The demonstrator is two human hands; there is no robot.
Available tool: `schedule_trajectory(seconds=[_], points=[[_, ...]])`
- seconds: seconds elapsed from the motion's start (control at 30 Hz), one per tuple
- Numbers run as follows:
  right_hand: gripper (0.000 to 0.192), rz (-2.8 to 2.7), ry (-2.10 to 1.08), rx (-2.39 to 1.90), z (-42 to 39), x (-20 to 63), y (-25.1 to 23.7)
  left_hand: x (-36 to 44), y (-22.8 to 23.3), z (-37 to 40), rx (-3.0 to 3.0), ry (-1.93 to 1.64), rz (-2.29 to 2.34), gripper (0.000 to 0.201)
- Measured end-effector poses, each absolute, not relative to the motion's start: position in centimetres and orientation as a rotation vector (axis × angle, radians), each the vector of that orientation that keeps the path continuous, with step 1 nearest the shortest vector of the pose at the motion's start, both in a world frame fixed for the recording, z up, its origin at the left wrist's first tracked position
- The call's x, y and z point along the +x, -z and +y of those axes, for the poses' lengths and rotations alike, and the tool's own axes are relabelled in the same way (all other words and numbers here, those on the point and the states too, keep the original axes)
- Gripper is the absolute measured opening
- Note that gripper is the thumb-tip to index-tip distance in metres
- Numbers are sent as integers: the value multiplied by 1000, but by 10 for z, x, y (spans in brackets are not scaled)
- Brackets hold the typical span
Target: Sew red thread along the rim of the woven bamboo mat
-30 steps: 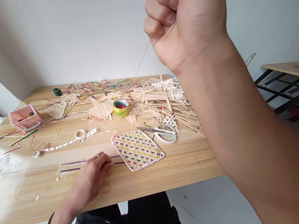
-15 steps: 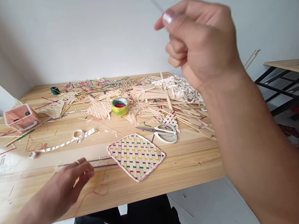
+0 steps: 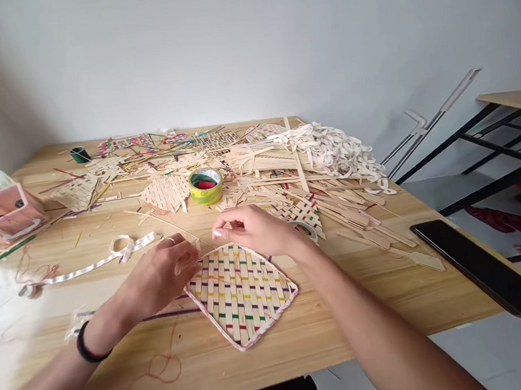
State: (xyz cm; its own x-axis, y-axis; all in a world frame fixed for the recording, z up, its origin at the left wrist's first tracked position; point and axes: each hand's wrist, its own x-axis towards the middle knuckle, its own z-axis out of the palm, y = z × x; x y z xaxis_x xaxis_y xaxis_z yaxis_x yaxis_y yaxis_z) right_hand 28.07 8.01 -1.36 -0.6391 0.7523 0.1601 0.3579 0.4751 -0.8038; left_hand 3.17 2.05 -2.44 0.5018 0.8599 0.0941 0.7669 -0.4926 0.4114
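A small woven mat (image 3: 241, 292) of pale strips with coloured flecks and a pink edge lies near the table's front edge. My left hand (image 3: 160, 273) grips its left corner, with a ring on one finger and a black band on the wrist. My right hand (image 3: 255, 230) rests at the mat's far corner, thumb and forefinger pinched together on something too fine to see clearly. A red thread (image 3: 163, 364) lies looped on the wood in front of the mat and runs up toward it. Scissors (image 3: 309, 228) are mostly hidden behind my right hand.
A heap of bamboo strips and woven pieces (image 3: 285, 166) covers the far half of the table (image 3: 343, 330). A yellow-green tape roll (image 3: 205, 186), a white ribbon (image 3: 98, 262) and a pink box (image 3: 4, 217) lie to the left. A black slab (image 3: 482, 266) sits at the right edge.
My right hand has come down from high in the air, where it pulled the red thread taut, to the mat's far corner. My left hand moved from the purple strips to the mat.
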Motion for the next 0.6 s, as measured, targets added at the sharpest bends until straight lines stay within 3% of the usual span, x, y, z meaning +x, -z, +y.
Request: schedule_trajectory(seconds=[0.3,0.6], points=[[15,-2359,-1097,-943,74,276,26,36,55,10,2374,-529,1348,23],[14,-2292,-1238,-861,72,279,26,41,46,4,2398,-539,1401,26]])
